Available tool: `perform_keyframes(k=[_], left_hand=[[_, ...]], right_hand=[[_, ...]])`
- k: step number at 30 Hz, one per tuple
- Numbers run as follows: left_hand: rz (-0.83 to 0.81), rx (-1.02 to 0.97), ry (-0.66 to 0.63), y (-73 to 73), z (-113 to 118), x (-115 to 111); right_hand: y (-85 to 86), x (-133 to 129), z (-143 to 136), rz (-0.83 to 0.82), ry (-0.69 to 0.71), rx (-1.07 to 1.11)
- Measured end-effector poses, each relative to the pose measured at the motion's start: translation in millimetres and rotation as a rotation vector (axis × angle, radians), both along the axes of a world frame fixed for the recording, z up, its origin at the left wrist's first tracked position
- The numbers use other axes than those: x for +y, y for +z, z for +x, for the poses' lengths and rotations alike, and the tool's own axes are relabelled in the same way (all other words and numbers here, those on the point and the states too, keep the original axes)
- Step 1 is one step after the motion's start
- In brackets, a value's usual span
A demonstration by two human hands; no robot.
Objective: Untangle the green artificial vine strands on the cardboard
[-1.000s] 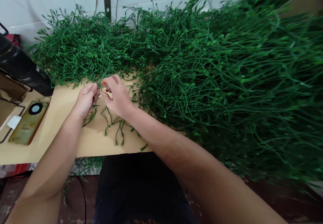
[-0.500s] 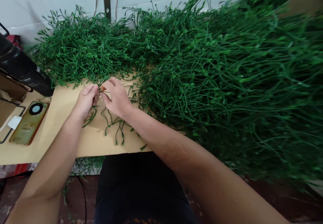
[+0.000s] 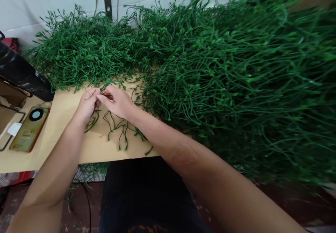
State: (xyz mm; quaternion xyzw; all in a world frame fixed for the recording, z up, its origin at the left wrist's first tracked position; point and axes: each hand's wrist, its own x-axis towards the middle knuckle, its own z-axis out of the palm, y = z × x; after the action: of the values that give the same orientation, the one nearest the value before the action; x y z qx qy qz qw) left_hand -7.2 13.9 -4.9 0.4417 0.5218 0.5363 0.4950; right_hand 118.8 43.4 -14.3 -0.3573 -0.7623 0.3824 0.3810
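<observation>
My left hand (image 3: 90, 104) is closed around thin green plastic plant stems (image 3: 92, 121), whose lower ends hang out below the fingers. Close against it, my right hand (image 3: 117, 101) pinches at the same stems, with thumb and forefinger at the left hand's fingertips; the exact spot between them is mostly hidden. Several loose green stems (image 3: 123, 138) lie on the tan board (image 3: 65, 112) under and beside my right hand. Behind both hands spreads a heap of artificial green stems (image 3: 86, 50) with small budded tips.
A much larger pile of green stems (image 3: 223, 86) fills the right side. At left stand a black bottle (image 3: 23, 73) and a phone in a clear case (image 3: 30, 129). A metal upright (image 3: 107, 0) rises by the tiled wall. More stems (image 3: 93, 170) hang below the board's front edge.
My right hand's thumb has moved left and up against the left fingertips, closing the gap between the hands. The left hand stays nearly in place, and the view has shifted slightly.
</observation>
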Motion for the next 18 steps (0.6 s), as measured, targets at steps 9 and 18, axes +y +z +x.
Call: perform_keyframes(k=[9,18], left_hand=[[0.04,-0.244,-0.096,21.7,7.3,-13.9],[0.013,-0.197,0.019,27.1,5.9,-14.0]], right_hand=[[20.2,-10.8,-4.4,-0.681,0.213,0.663],[21.5,-5.4,1.5,-0.493,0.103,0.613]])
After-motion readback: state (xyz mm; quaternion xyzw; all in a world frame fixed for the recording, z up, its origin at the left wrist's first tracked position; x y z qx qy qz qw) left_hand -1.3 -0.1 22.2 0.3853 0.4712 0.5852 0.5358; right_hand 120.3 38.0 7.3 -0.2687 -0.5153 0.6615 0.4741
